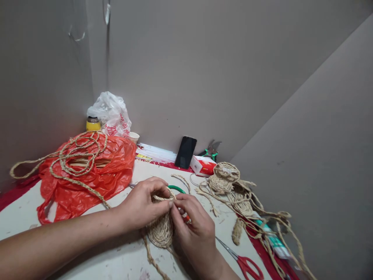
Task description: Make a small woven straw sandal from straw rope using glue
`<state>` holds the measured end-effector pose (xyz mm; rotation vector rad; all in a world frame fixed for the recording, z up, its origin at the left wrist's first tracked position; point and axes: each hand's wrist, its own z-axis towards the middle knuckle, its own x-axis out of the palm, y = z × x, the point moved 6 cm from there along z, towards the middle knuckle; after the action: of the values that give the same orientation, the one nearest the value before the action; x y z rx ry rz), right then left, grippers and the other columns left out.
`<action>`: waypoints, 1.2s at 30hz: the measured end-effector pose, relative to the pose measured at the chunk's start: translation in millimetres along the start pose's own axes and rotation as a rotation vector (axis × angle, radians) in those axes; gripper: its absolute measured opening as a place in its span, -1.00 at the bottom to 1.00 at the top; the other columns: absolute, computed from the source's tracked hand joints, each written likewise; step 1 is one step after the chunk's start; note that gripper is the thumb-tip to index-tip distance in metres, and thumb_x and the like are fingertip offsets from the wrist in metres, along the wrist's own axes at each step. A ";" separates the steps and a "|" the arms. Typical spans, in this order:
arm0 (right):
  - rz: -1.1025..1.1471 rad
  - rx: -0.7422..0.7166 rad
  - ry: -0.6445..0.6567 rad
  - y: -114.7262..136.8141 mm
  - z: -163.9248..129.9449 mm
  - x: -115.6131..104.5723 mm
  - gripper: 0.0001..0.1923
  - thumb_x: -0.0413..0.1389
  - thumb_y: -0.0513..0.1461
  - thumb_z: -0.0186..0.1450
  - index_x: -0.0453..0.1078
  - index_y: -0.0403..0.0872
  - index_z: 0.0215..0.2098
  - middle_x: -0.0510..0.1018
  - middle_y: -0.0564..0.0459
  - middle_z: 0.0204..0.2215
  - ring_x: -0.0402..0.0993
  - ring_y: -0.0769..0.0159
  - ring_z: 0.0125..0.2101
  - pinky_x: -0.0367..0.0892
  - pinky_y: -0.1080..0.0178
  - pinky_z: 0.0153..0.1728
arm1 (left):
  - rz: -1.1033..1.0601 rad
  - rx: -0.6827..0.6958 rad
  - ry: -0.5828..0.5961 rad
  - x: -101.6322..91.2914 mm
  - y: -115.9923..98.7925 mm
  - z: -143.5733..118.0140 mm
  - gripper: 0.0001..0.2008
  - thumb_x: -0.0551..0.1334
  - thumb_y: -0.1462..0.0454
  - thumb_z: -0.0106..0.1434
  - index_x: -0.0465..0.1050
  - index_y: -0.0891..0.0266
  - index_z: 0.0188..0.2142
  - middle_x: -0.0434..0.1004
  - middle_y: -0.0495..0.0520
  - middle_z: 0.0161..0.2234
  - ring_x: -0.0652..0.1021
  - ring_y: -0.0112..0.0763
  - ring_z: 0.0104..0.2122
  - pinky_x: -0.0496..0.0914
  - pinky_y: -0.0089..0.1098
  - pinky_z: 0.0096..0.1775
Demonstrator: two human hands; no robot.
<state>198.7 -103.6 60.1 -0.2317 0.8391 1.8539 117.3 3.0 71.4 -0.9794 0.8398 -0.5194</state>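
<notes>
The left hand (142,206) and the right hand (194,225) meet over a small woven straw piece (161,229), which lies on the white table (116,260). The left fingers curl over the top edge of this piece and press on it. The right thumb and forefinger are pressed together and pinch the braided straw rope (157,266) at the same edge; the rope trails from the piece toward the camera. Red scissors (243,262) lie just right of the woven piece, partly under the right wrist. Left of the piece is an orange plastic bag (87,175) with coiled rope on it. Behind the piece a black phone (185,152) leans on the wall.
</notes>
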 end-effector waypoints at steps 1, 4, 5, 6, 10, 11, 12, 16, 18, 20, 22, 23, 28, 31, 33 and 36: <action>-0.003 -0.008 0.003 0.9 -0.5 0.1 -0.83 0.05 -0.44 0.26 0.31 -0.06 -0.30 0.44 0.02 -0.32 0.40 0.30 -0.26 0.33 0.24 -0.25 | -0.003 -0.003 0.001 0.8 0.3 -0.5 -0.94 0.21 0.38 0.08 0.47 0.26 -0.43 0.48 0.07 -0.26 0.46 -0.34 -0.18 0.31 -0.40 -0.14; -0.025 -0.041 0.012 4.2 -2.3 0.2 -0.82 0.05 -0.45 0.25 0.32 -0.08 -0.27 0.44 -0.01 -0.31 0.40 0.28 -0.25 0.34 0.22 -0.23 | -0.020 -0.021 -0.006 1.9 1.6 -2.2 -0.94 0.21 0.40 0.07 0.45 0.27 -0.49 0.47 0.05 -0.33 0.46 -0.33 -0.19 0.30 -0.39 -0.14; -0.035 -0.054 0.011 5.2 -3.1 0.2 -0.82 0.05 -0.46 0.25 0.32 -0.08 -0.26 0.44 -0.03 -0.31 0.39 0.28 -0.24 0.35 0.21 -0.22 | -0.037 -0.030 -0.013 2.0 2.2 -2.5 -0.93 0.21 0.40 0.06 0.44 0.27 -0.51 0.47 0.05 -0.33 0.47 -0.34 -0.20 0.30 -0.39 -0.13; -0.047 -0.065 0.011 5.8 -3.9 0.3 -0.81 0.05 -0.46 0.25 0.33 -0.09 -0.26 0.44 -0.04 -0.30 0.39 0.27 -0.23 0.35 0.21 -0.21 | -0.058 -0.041 -0.021 2.0 3.1 -2.7 -0.93 0.21 0.41 0.05 0.43 0.27 -0.52 0.47 0.05 -0.33 0.47 -0.35 -0.20 0.30 -0.39 -0.13; -0.070 -0.078 0.002 7.0 -4.9 0.4 -0.80 0.05 -0.46 0.24 0.33 -0.09 -0.24 0.47 -0.05 -0.29 0.41 0.26 -0.23 0.37 0.19 -0.20 | -0.166 -0.081 -0.046 2.6 6.6 -2.9 -0.90 0.21 0.43 0.04 0.40 0.28 -0.57 0.46 0.03 -0.33 0.48 -0.38 -0.24 0.29 -0.41 -0.13; -0.065 -0.071 -0.003 7.4 -4.5 0.1 -0.80 0.06 -0.46 0.24 0.34 -0.08 -0.23 0.48 -0.05 -0.29 0.42 0.25 -0.22 0.37 0.19 -0.19 | -0.193 -0.085 -0.049 2.7 7.0 -2.8 -0.90 0.20 0.43 0.04 0.39 0.28 -0.57 0.46 0.03 -0.34 0.47 -0.38 -0.25 0.29 -0.41 -0.14; -0.053 -0.061 -0.007 7.9 -3.9 -0.3 -0.80 0.06 -0.45 0.24 0.35 -0.08 -0.22 0.49 -0.06 -0.27 0.43 0.25 -0.21 0.37 0.19 -0.18 | -0.220 -0.086 -0.052 2.7 7.3 -2.7 -0.90 0.20 0.42 0.05 0.39 0.28 -0.56 0.46 0.03 -0.35 0.47 -0.39 -0.27 0.29 -0.41 -0.16; 0.058 0.086 -0.033 5.8 0.2 -3.3 -0.80 0.07 -0.38 0.23 0.38 -0.08 -0.18 0.54 -0.05 -0.27 0.50 0.26 -0.26 0.43 0.26 -0.26 | -0.286 -0.089 -0.058 1.9 8.8 -1.7 -0.91 0.19 0.38 0.08 0.37 0.28 -0.55 0.44 0.02 -0.41 0.44 -0.40 -0.33 0.30 -0.41 -0.23; 0.114 0.223 -0.057 0.5 1.8 -5.5 -0.82 0.09 -0.34 0.23 0.40 -0.09 -0.18 0.57 -0.02 -0.33 0.52 0.31 -0.38 0.45 0.34 -0.40 | -0.296 -0.102 -0.041 2.7 10.0 -1.3 -0.91 0.19 0.37 0.08 0.36 0.28 -0.54 0.44 0.02 -0.42 0.43 -0.40 -0.34 0.30 -0.41 -0.25; 0.162 0.336 -0.047 -4.5 3.4 -6.3 -0.86 0.11 -0.30 0.23 0.45 -0.08 -0.24 0.59 0.01 -0.38 0.52 0.33 -0.45 0.43 0.39 -0.50 | -0.294 -0.117 -0.022 3.7 10.5 -1.5 -0.91 0.20 0.36 0.08 0.36 0.28 -0.54 0.43 0.01 -0.42 0.43 -0.40 -0.35 0.30 -0.42 -0.26; 0.209 0.387 0.004 -7.1 6.3 -6.0 -0.89 0.12 -0.27 0.22 0.49 -0.07 -0.31 0.60 0.03 -0.42 0.52 0.32 -0.45 0.42 0.39 -0.51 | -0.284 -0.126 -0.011 4.1 9.9 -2.0 -0.91 0.19 0.36 0.08 0.35 0.28 -0.54 0.42 0.01 -0.43 0.42 -0.41 -0.35 0.29 -0.43 -0.27; 0.232 0.401 0.038 -8.1 7.8 -5.6 -0.89 0.13 -0.26 0.22 0.51 -0.07 -0.33 0.61 0.04 -0.44 0.52 0.32 -0.46 0.41 0.39 -0.50 | -0.275 -0.125 -0.006 4.0 9.1 -2.2 -0.91 0.19 0.36 0.08 0.34 0.27 -0.53 0.42 0.00 -0.43 0.42 -0.42 -0.36 0.29 -0.43 -0.27; 0.284 0.436 0.179 -14.0 13.5 -6.0 -0.86 0.14 -0.22 0.22 0.53 -0.09 -0.37 0.61 0.02 -0.48 0.51 0.32 -0.50 0.39 0.36 -0.48 | -0.242 -0.122 0.035 2.8 5.0 -0.8 -0.92 0.17 0.37 0.07 0.32 0.27 -0.54 0.41 0.00 -0.42 0.41 -0.42 -0.35 0.29 -0.43 -0.26; 0.270 0.388 0.237 -13.4 16.6 -7.8 -0.84 0.12 -0.23 0.23 0.53 -0.12 -0.36 0.60 0.01 -0.48 0.49 0.34 -0.51 0.37 0.36 -0.47 | -0.218 -0.118 0.076 3.3 4.1 -0.2 -0.93 0.16 0.38 0.07 0.32 0.26 -0.53 0.40 -0.01 -0.43 0.41 -0.43 -0.35 0.29 -0.43 -0.26; 0.246 0.363 0.282 -12.4 17.8 -8.5 -0.84 0.11 -0.23 0.23 0.51 -0.13 -0.39 0.57 0.04 -0.53 0.44 0.37 -0.56 0.33 0.38 -0.51 | -0.211 -0.119 0.101 4.1 3.8 -1.1 -0.93 0.16 0.38 0.07 0.33 0.26 -0.52 0.40 -0.02 -0.43 0.40 -0.43 -0.35 0.28 -0.44 -0.26; 0.203 0.369 0.353 -11.8 17.8 -8.0 -0.83 0.09 -0.24 0.23 0.45 -0.13 -0.47 0.49 0.08 -0.61 0.34 0.40 -0.61 0.24 0.39 -0.58 | -0.213 -0.121 0.133 5.4 2.4 -3.5 -0.93 0.16 0.37 0.07 0.33 0.26 -0.53 0.38 -0.04 -0.44 0.39 -0.45 -0.36 0.28 -0.44 -0.26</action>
<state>216.4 -95.5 72.2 -0.2495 1.4765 1.8283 117.6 -1.5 66.2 -1.1631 0.8983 -0.7285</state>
